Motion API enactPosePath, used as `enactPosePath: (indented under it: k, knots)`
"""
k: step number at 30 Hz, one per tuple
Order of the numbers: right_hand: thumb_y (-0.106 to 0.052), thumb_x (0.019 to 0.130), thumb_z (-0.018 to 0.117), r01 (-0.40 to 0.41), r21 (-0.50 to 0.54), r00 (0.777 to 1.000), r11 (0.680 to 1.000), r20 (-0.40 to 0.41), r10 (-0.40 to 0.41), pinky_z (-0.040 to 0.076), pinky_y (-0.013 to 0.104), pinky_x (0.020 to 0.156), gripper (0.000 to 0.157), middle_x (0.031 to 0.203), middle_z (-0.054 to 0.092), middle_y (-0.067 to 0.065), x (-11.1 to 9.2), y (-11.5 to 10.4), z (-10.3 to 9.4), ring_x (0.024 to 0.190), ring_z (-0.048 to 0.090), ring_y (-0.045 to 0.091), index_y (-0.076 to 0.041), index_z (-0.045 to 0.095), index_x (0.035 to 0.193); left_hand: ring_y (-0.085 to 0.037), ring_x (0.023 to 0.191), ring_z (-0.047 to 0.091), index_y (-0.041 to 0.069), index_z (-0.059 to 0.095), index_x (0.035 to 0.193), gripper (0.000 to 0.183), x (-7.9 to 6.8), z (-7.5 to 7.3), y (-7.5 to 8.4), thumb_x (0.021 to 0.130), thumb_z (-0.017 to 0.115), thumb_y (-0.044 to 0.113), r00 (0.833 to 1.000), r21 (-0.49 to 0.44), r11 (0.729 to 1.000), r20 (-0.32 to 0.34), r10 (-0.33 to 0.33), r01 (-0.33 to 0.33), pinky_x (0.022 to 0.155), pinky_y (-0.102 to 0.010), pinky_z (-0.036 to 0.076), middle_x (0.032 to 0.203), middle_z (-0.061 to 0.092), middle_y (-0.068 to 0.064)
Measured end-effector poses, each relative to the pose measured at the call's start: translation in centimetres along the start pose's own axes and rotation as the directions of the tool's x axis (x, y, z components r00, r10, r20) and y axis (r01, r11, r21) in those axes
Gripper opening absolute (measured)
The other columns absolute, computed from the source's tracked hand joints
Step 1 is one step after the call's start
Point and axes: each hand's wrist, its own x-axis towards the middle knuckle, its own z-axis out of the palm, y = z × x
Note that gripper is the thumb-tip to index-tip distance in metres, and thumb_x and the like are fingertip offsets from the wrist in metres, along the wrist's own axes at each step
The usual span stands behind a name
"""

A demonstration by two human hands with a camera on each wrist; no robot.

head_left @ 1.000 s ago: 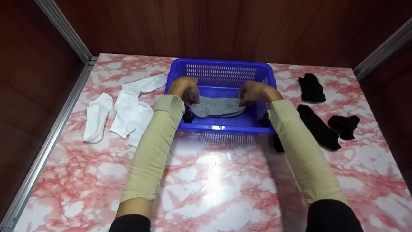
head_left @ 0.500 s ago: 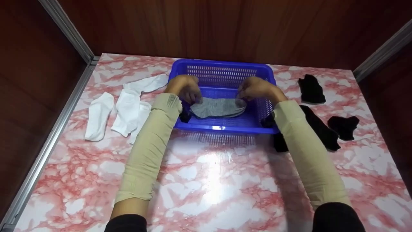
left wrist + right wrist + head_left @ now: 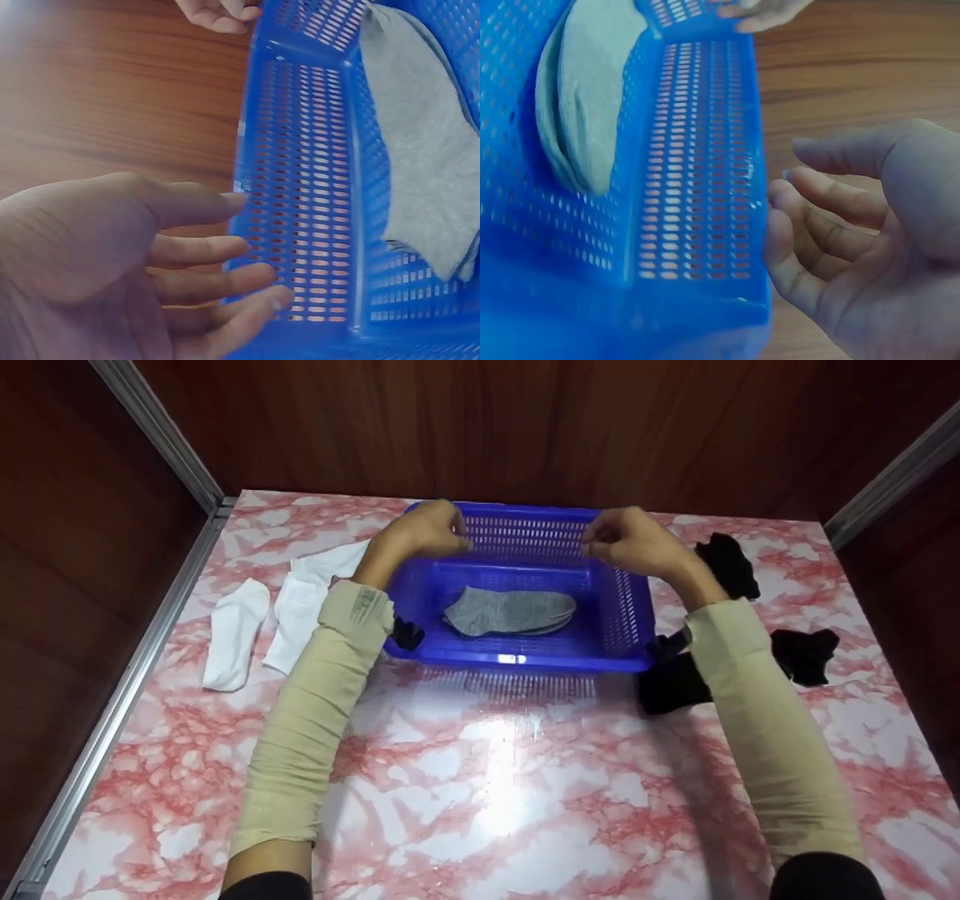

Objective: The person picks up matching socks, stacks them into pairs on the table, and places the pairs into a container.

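Grey socks [image 3: 510, 612], stacked flat, lie on the floor of a blue plastic basket [image 3: 517, 661]. In the left wrist view the grey sock [image 3: 424, 135] shows at the right, apart from the fingers. My left hand [image 3: 433, 529] hovers over the basket's far left part, its fingers loosely extended and holding nothing. Over the far right part hangs my right hand [image 3: 634, 542], fingers relaxed and bent, with nothing between them. The right wrist view shows a gap between the right thumb and fingertips, close to the basket's far rim.
White socks [image 3: 232, 637] lie left of the basket, partly hidden by the left arm. Black socks [image 3: 727, 566] lie to the right, some behind the right forearm. A wooden panel [image 3: 525, 427] rises behind the red and white marbled table [image 3: 465, 795].
Both hands have let go of the grey socks, risen toward the basket's far side and moved apart. The socks lie in the basket with little shift.
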Motion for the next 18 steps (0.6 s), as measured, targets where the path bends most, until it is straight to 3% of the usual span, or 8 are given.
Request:
enactPosePath:
  k: [3, 6, 10, 13, 18]
  knots:
    - [-0.008, 0.096, 0.069, 0.027, -0.058, 0.996, 0.998, -0.082, -0.032, 0.048, 0.013, 0.064, 0.015, 0.086, 0.071, 0.004, -0.9, 0.3, -0.3, 0.07, 0.058, -0.002, 0.004, 0.072, 0.104, -0.034, 0.123, 0.061, -0.003, 0.067, 0.131, 0.042, -1.0, -0.5, 0.0, 0.099, 0.065, 0.024, 0.994, -0.048, 0.998, -0.108, 0.028, -0.033, 0.112, -0.047, 0.049, 0.132, 0.07, -0.02]
    - [-0.01, 0.096, 0.068, 0.028, -0.144, 0.986, 0.989, -0.159, -0.051, 0.045, 0.014, 0.067, 0.014, 0.092, 0.074, 0.013, -1.6, 0.6, -0.1, 0.074, 0.059, 0.003, 0.002, 0.074, 0.102, -0.032, 0.12, 0.063, -0.002, 0.065, 0.131, 0.038, -2.0, -0.9, -0.4, 0.101, 0.062, 0.021, 0.976, -0.094, 0.994, -0.217, 0.028, -0.049, 0.108, -0.047, 0.051, 0.128, 0.07, -0.021]
    - [-0.011, 0.094, 0.066, 0.014, -0.245, 0.968, 0.969, -0.238, -0.074, 0.051, 0.033, 0.079, 0.018, 0.102, 0.07, 0.02, -2.1, 1.2, 0.6, 0.088, 0.063, 0.024, 0.001, 0.072, 0.106, -0.03, 0.113, 0.066, -0.002, 0.066, 0.128, 0.034, -3.3, -1.5, -1.5, 0.1, 0.059, 0.015, 0.937, -0.152, 0.986, -0.35, 0.005, -0.062, 0.101, -0.044, 0.053, 0.121, 0.072, -0.02]
    - [-0.01, 0.093, 0.067, 0.017, -0.283, 0.958, 0.959, -0.27, -0.097, 0.05, 0.054, 0.096, 0.029, 0.118, 0.065, 0.024, -2.3, 1.8, 1.4, 0.108, 0.063, 0.041, 0.004, 0.067, 0.118, -0.029, 0.112, 0.067, -0.002, 0.067, 0.126, 0.031, -4.2, -1.6, -2.5, 0.099, 0.059, 0.013, 0.901, -0.197, 0.978, -0.432, -0.031, -0.061, 0.1, -0.042, 0.053, 0.119, 0.073, -0.019]
    - [-0.011, 0.093, 0.067, 0.016, -0.312, 0.962, 0.95, -0.255, -0.099, 0.037, 0.061, 0.122, 0.057, 0.15, 0.048, 0.034, -2.6, 3.0, 2.7, 0.141, 0.047, 0.051, 0.013, 0.052, 0.142, -0.029, 0.109, 0.07, 0.0, 0.069, 0.121, 0.026, -5.6, -1.0, -4.3, 0.1, 0.062, 0.013, 0.85, -0.319, 0.945, -0.515, -0.107, -0.074, 0.099, -0.039, 0.055, 0.117, 0.073, -0.019]
